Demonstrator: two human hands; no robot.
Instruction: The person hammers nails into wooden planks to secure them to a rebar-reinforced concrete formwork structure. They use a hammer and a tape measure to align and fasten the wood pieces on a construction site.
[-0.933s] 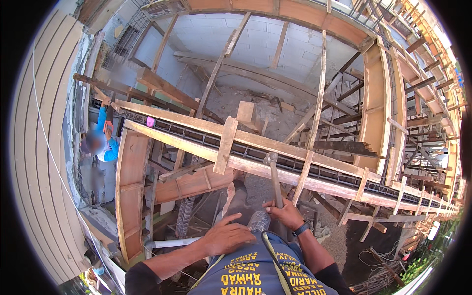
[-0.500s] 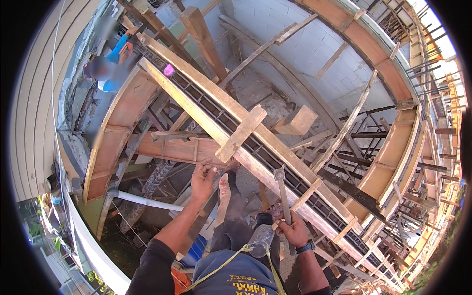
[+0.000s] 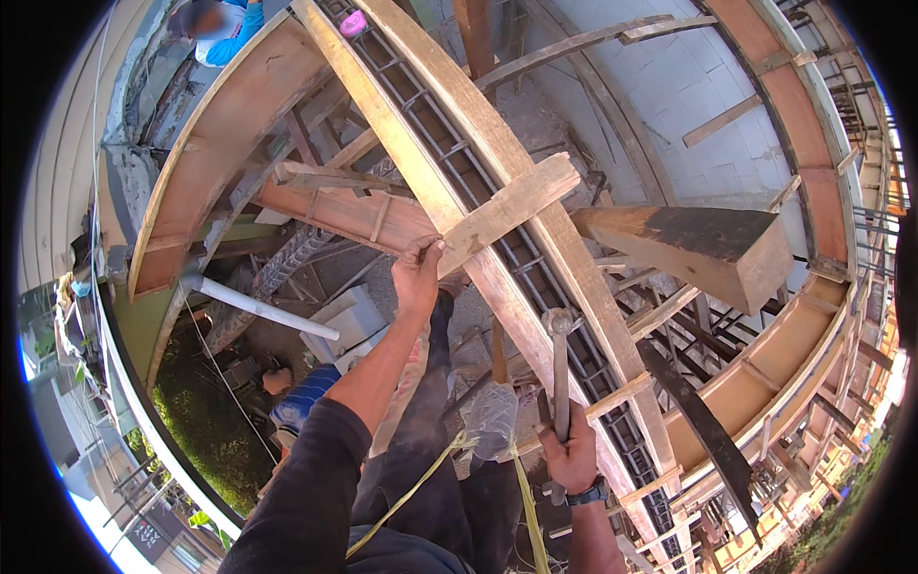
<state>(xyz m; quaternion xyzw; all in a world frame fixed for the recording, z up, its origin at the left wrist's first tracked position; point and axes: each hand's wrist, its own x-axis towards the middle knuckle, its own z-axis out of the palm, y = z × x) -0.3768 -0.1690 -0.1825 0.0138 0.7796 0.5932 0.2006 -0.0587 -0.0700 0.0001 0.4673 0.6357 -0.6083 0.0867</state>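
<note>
A short wooden crosspiece (image 3: 512, 212) lies across two long parallel planks, above the gap between them. My left hand (image 3: 418, 277) is at its near left end, thumb and fingertips pinched together against the wood. Whatever is between those fingertips is too small to make out. In my right hand (image 3: 571, 450) is a hammer (image 3: 560, 368), gripped by its handle with the head up, over the right part of the formwork. Steel reinforcing bars (image 3: 459, 148) run inside the gap between the left plank (image 3: 397, 120) and the right plank (image 3: 478, 105).
A thick timber post (image 3: 688, 249) rises right of the planks. A clear plastic pouch (image 3: 492, 421) hangs in front of me on a yellow strap. Below left are a white pipe (image 3: 263, 308) and a person in blue stripes (image 3: 306, 394). Another person (image 3: 225, 33) is at the upper left.
My left hand has moved up to the crosspiece's end and its fingers have closed. The hammer stays in my right hand. The view has shifted closer to the planks.
</note>
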